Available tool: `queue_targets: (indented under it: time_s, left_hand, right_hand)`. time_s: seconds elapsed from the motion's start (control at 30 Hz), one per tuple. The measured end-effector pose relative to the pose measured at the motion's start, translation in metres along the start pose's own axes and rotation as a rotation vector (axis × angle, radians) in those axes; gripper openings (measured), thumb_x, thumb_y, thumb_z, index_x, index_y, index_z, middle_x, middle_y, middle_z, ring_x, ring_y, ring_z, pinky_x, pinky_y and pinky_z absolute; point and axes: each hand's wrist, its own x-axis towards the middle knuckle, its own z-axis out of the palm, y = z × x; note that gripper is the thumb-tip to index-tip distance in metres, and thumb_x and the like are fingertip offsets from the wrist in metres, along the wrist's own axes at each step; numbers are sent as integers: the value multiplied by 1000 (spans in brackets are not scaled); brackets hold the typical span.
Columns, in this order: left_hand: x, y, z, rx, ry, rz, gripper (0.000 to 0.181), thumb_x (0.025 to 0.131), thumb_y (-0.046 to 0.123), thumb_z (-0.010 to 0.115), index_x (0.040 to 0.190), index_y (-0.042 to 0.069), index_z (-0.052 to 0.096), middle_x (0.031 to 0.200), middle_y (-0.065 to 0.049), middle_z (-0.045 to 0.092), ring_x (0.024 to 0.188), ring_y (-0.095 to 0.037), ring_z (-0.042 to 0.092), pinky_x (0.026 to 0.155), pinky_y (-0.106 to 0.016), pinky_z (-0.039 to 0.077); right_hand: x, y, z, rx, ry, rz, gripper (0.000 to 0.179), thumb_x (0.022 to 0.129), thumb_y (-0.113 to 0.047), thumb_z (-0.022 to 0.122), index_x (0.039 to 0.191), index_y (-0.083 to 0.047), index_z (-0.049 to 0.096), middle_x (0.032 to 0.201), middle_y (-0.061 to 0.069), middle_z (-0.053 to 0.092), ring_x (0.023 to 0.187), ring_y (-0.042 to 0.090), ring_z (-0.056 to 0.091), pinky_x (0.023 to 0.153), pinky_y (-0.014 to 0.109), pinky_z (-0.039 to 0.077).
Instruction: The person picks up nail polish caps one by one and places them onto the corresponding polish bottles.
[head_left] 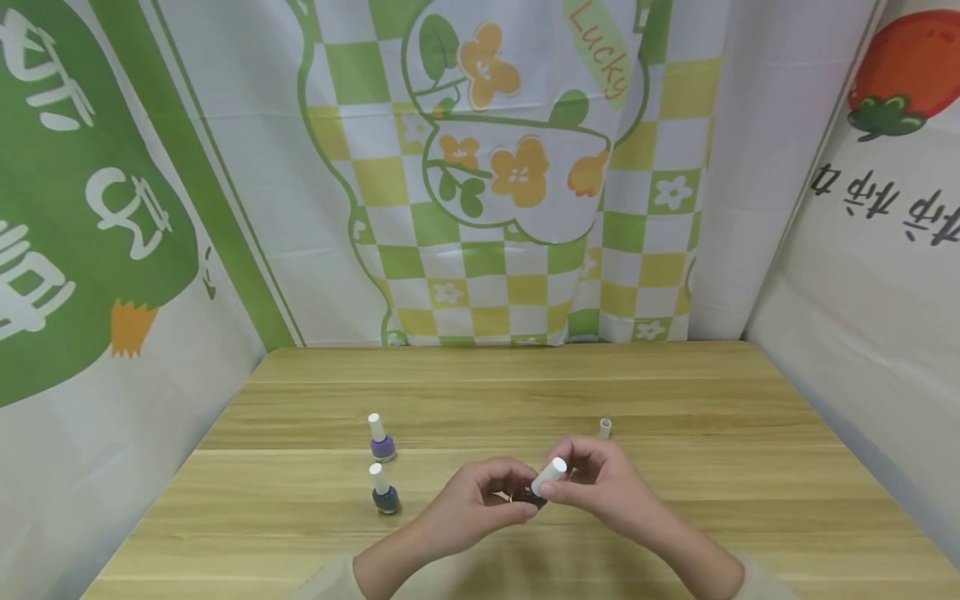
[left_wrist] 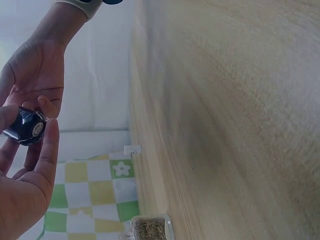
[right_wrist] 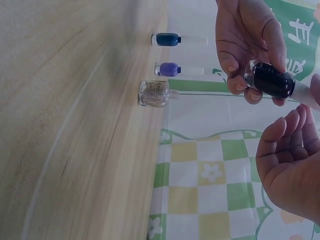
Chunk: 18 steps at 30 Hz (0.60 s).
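Above the front part of the table, my left hand (head_left: 480,500) holds a dark nail polish bottle (right_wrist: 270,80) between thumb and fingers. My right hand (head_left: 600,483) pinches the bottle's white cap (head_left: 551,475), which sits on the neck. The bottle is tilted, and in the head view the fingers cover most of it. An uncapped glitter nail polish bottle (right_wrist: 154,93) stands on the table; I cannot make it out in the head view. Beyond my right hand, a loose white cap (head_left: 605,428) stands on the table with its thin brush pointing up.
To the left of my hands stand a purple nail polish bottle (head_left: 382,447) and a dark blue one (head_left: 386,499), both with white caps. The wooden table (head_left: 300,392) ends at a patterned curtain (head_left: 480,292) at the back, with printed cloth on both sides.
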Motion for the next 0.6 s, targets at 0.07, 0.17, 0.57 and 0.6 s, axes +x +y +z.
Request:
queue_targets:
  time_s: [0.07,0.17,0.57,0.6]
  left_hand:
    - [0,0,0,0,2,-3,22,90,7,68,111,0,66,103,-9,66,94,-18,63,81,-33,57]
    - [0,1,0,-5,4,-6,23,90,6,68,112,0,66,104,-9,66,93,-17,63,80,-33,57]
    - [0,3,0,-16,-1,-10,24,89,4,68,112,-2,65,103,-10,66,92,-15,62,79,-32,57]
    - [0,3,0,-18,-3,-10,24,89,4,68,113,-2,65,104,-10,66,92,-15,62,80,-32,57]
  right_hand:
    - [-1,0,-1,-7,5,11,13,88,-2,69,96,3,61,92,9,62,79,15,60,70,33,57]
    - [-2,-1,-3,-13,-3,4,22,87,-2,70,104,7,61,94,12,63,78,13,59,68,28,55]
    - [-1,-3,-9,-26,-75,-128,22,88,6,64,110,6,64,104,10,65,90,18,60,74,33,56]
    - [-1,-3,-9,-27,-69,-122,20,88,6,64,108,5,66,103,10,65,91,19,61,74,34,56]
